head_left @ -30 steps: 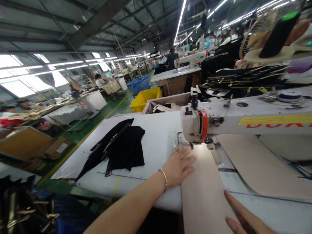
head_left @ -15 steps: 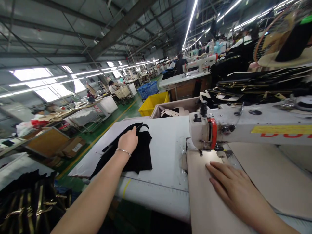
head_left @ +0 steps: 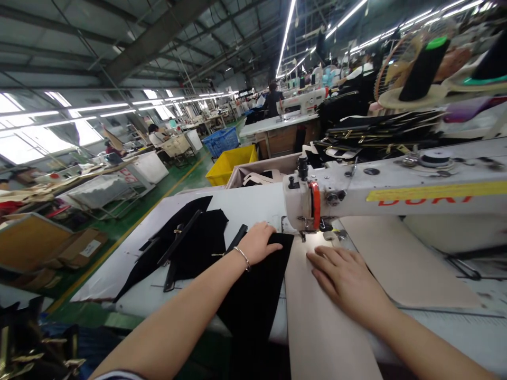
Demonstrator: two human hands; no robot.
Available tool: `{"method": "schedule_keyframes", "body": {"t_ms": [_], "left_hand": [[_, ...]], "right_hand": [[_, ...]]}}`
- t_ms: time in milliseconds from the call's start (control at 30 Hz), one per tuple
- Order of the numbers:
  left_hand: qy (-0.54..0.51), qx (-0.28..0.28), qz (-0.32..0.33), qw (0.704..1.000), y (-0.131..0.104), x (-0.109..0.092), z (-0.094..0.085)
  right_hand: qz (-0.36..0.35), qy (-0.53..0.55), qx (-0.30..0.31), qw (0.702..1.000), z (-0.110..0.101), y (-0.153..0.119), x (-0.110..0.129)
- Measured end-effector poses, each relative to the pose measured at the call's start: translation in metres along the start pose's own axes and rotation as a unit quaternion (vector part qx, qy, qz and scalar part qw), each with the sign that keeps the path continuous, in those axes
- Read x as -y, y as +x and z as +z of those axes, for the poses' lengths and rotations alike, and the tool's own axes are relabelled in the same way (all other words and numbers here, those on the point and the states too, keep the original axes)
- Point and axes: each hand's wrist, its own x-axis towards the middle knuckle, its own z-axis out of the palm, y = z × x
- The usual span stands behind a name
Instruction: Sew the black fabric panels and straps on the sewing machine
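Note:
My left hand (head_left: 259, 244), with a bracelet at the wrist, is closed on the upper edge of a black fabric piece (head_left: 259, 295) that hangs over the table's front edge. A dark strip with a metal zipper pull shows beside that wrist. My right hand (head_left: 348, 277) lies flat, fingers stretched, on a beige panel (head_left: 317, 316). That panel's far end is just in front of the needle and presser foot of the sewing machine (head_left: 303, 203). More black pieces with zipper strips (head_left: 198, 237) lie on the table to the left.
Another beige panel (head_left: 400, 264) lies under the machine arm. Beyond the table stand a box of cut pieces (head_left: 233, 177), a yellow bin (head_left: 229, 163) and a blue basket (head_left: 221, 141). Stacked black zippered pieces (head_left: 368, 132) are behind the machine, near a thread cone (head_left: 423, 71).
My left hand has moved right from the black pieces, bringing one black fabric piece beside the beige panel. My right hand stays on the panel. The view has turned right.

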Motion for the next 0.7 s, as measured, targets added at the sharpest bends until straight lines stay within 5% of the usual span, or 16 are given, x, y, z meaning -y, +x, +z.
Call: {"method": "schedule_keyframes", "body": {"t_ms": [133,233,367,433,500,567,700], "left_hand": [[-0.035,0.042,-0.018,0.998,0.0,0.008,-0.015],[-0.146,0.024,-0.029,0.988,-0.025,0.003,-0.05],[-0.412,-0.067,-0.122,0.901,-0.06,-0.002,-0.109],[-0.47,-0.057,-0.148,0.868,-0.061,-0.007,-0.116],[-0.463,-0.002,-0.139,0.876,-0.05,-0.014,-0.098],[-0.4,0.046,-0.105,0.91,-0.03,-0.025,-0.061],[-0.21,-0.02,-0.082,0.974,0.006,-0.042,0.013]], "right_hand": [[0.002,-0.001,-0.004,1.0,0.0,-0.001,0.001],[0.004,0.003,-0.008,1.0,0.001,-0.002,0.002],[0.011,0.006,-0.009,1.0,0.002,-0.001,0.003],[0.013,0.006,-0.008,1.0,0.002,-0.001,0.003],[0.011,0.004,-0.008,1.0,0.002,-0.001,0.004],[0.008,0.003,-0.007,1.0,0.001,0.0,0.004],[0.009,0.002,-0.005,1.0,0.0,-0.001,0.003]]}}
